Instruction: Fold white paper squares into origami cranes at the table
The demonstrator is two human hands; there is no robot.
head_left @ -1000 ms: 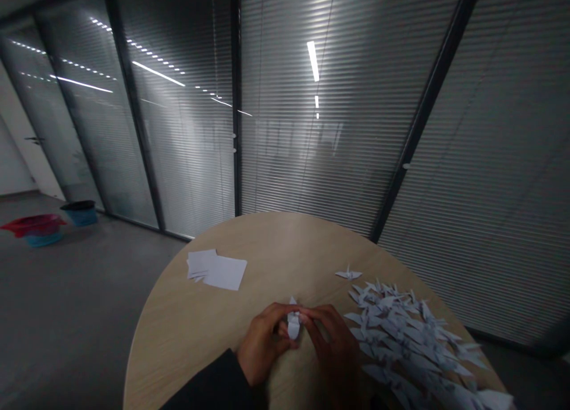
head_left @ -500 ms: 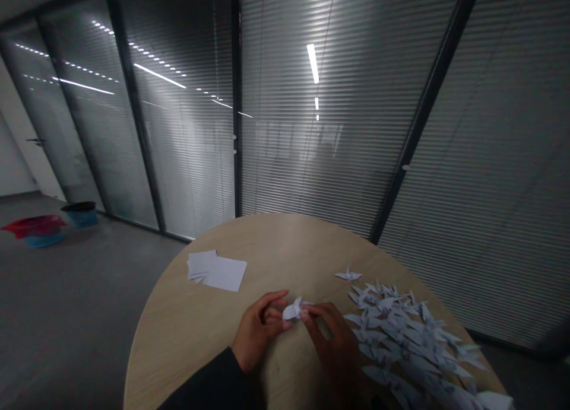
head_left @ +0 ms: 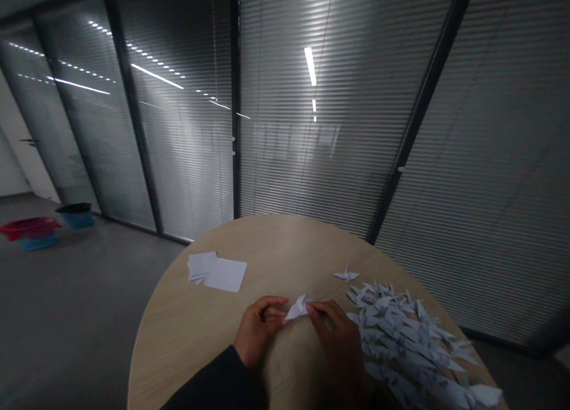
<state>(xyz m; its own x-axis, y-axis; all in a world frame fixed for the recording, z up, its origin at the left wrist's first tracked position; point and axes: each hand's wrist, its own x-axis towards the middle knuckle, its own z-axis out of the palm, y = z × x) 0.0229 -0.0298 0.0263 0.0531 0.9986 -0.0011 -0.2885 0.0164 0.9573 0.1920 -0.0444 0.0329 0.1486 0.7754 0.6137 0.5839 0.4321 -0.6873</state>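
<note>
Between my two hands is a small white folded paper crane (head_left: 297, 308), held just above the near middle of the round table (head_left: 285, 232). My left hand (head_left: 260, 327) pinches its left wing tip between thumb and fingers. On the other side, my right hand (head_left: 336, 333) grips the right part with thumb and forefinger, covering that end. A heap of finished white paper cranes (head_left: 401, 327) lies to the right of my right hand. One single paper crane (head_left: 346, 275) sits apart, just beyond the heap.
Square white paper sheets (head_left: 226, 275) lie loosely stacked at the table's left. A glass partition with blinds (head_left: 312, 178) stands behind the table. On the floor at far left are a bin with a red liner (head_left: 33, 229) and a blue bin (head_left: 76, 216).
The crane's left wing has gone from bent and rounded to flatter and more pointed. Both hands stay on it, and the right hand has shifted slightly right. The view has turned a little.
</note>
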